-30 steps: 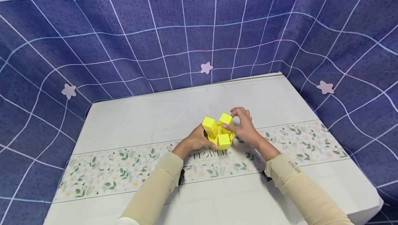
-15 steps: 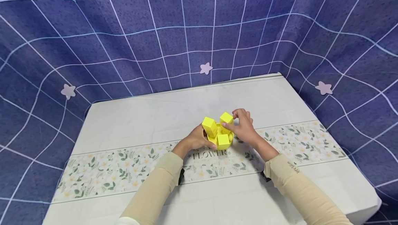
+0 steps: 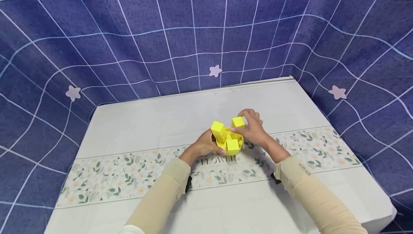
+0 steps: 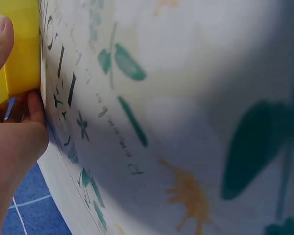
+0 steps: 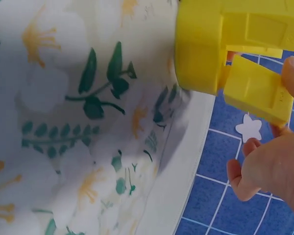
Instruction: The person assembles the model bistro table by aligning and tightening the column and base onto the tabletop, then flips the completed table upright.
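Observation:
A round yellow bowl point(image 3: 238, 150) stands on the table with yellow blocks in it. My left hand point(image 3: 205, 144) grips the bowl at its left side, thumb at the front; its other fingers are mostly hidden behind. At the bowl's right back, my right hand point(image 3: 253, 129) pinches a rectangular yellow block point(image 5: 258, 89) between thumb and fingers. This block tilts outward at the rim in the right wrist view. Two more blocks rise from the bowl: a tall block point(image 3: 218, 130) at the left back and a front block point(image 3: 232, 144).
A white table cover point(image 3: 155, 122) bears a floral band point(image 3: 122, 176) with the word FLOWER just in front of the bowl. A blue curtain point(image 3: 145, 43) with white lines and stars hangs behind and beside the table.
The block in my right hand has shifted slightly right and leans further outward from the bowl. My left hand keeps its grip on the bowl.

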The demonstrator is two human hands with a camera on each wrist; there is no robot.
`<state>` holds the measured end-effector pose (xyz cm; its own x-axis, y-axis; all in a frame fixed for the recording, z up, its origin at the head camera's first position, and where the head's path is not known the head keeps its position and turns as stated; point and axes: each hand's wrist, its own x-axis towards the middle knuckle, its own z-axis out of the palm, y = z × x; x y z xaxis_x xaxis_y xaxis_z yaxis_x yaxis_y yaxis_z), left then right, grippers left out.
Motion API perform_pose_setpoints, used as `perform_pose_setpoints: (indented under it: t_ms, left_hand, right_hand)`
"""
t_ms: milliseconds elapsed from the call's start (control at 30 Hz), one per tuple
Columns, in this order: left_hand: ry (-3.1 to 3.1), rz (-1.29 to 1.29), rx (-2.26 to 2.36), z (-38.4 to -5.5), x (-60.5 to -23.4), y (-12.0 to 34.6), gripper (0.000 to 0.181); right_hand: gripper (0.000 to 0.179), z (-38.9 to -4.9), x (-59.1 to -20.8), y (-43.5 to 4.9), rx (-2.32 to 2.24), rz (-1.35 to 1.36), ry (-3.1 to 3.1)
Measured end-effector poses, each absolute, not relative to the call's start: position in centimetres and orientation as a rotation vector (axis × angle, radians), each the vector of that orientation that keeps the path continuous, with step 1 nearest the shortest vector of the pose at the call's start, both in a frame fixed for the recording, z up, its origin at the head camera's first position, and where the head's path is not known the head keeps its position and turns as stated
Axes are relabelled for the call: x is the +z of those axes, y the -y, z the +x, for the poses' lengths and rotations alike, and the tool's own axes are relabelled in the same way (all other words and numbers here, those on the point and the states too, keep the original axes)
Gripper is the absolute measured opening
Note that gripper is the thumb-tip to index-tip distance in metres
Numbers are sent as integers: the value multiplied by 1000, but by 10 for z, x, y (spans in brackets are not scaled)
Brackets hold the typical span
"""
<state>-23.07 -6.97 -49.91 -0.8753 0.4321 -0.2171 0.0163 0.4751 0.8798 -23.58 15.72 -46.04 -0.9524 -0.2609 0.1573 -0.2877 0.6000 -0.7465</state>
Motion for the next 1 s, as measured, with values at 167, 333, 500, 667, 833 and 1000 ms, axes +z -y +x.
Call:
perform_pose_setpoints:
  t_ms: [167, 333, 500, 667, 833, 1000]
  left_hand:
    - [-2349, 373, 1408, -222, -496, 67, 88]
    - [-2398, 366, 1452, -219, -503, 64, 86]
    - [-2401, 359, 1438, -219, -503, 64, 86]
    - [-2423, 363, 1396, -221, -503, 66, 85]
    - [-2411, 364, 1405, -221, -503, 68, 80]
    - [-2400, 348, 1426, -219, -502, 68, 78]
  right_hand:
    - [50, -236, -467, -155, 1267, 328, 2780]
    - [56, -233, -469, -155, 1223, 242, 2792]
    - [55, -230, -467, -162, 1279, 361, 2801]
    - [52, -228, -465, -173, 1395, 524, 2758]
    - [42, -228, -465, -176, 1442, 450, 2721]
    - [42, -224, -470, -170, 1456, 322, 2725]
